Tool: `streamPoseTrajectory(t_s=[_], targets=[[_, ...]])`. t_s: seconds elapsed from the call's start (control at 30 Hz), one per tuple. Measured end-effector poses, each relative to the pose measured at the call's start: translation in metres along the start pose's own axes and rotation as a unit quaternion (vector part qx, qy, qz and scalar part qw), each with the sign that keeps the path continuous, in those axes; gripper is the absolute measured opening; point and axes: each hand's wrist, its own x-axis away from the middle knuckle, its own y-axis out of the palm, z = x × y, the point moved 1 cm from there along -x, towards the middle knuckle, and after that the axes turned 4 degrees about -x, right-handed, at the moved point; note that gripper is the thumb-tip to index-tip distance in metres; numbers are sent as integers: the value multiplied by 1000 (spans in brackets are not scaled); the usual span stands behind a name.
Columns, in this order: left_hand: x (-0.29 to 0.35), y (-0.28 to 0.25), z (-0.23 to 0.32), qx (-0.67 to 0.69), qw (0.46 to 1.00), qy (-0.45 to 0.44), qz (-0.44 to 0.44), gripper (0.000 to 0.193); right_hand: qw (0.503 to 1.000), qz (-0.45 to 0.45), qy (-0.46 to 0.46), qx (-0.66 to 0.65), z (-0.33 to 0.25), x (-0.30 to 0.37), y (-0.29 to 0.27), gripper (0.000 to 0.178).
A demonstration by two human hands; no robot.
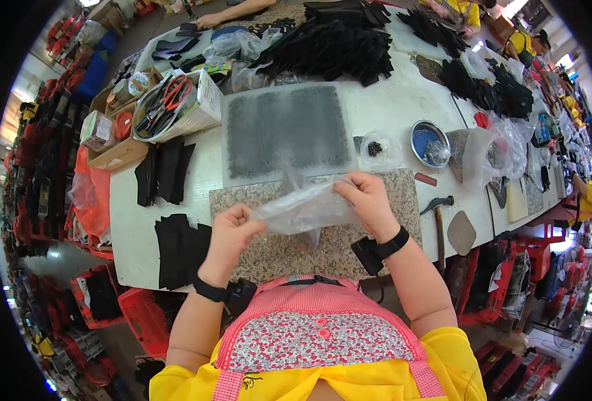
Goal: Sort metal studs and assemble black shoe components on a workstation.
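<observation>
A clear plastic bag (302, 208) is stretched out between my two hands. My left hand (232, 230) pinches its left end, fingers curled with the thumb against them. At the bag's upper right edge, my right hand (368, 197) grips the plastic between thumb and fingers. Beneath the bag lies a speckled granite slab (269, 254). Whether anything is inside the bag, I cannot make out. Just beyond the slab rests a translucent board (286, 134) with a dark grey, worn surface. Black cut pieces of material (179, 250) lie to the left of my left hand.
A hammer (439, 230) and a rounded grey-brown piece (461, 232) lie right of the slab. Farther right stands a round metal bowl (431, 144). Back left are a box of tools (175, 107) and a carton (119, 150). Black strips (336, 43) pile up at the back.
</observation>
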Motion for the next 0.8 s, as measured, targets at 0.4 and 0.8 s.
streamPoseTrajectory(t_s=[0.4, 0.8], targets=[[-29, 55, -2, -527, 838, 100, -97, 37, 995, -47, 86, -14, -17, 20, 23, 20], [-81, 13, -37, 329, 934, -133, -51, 26, 886, -106, -315, 324, 26, 19, 30, 17]])
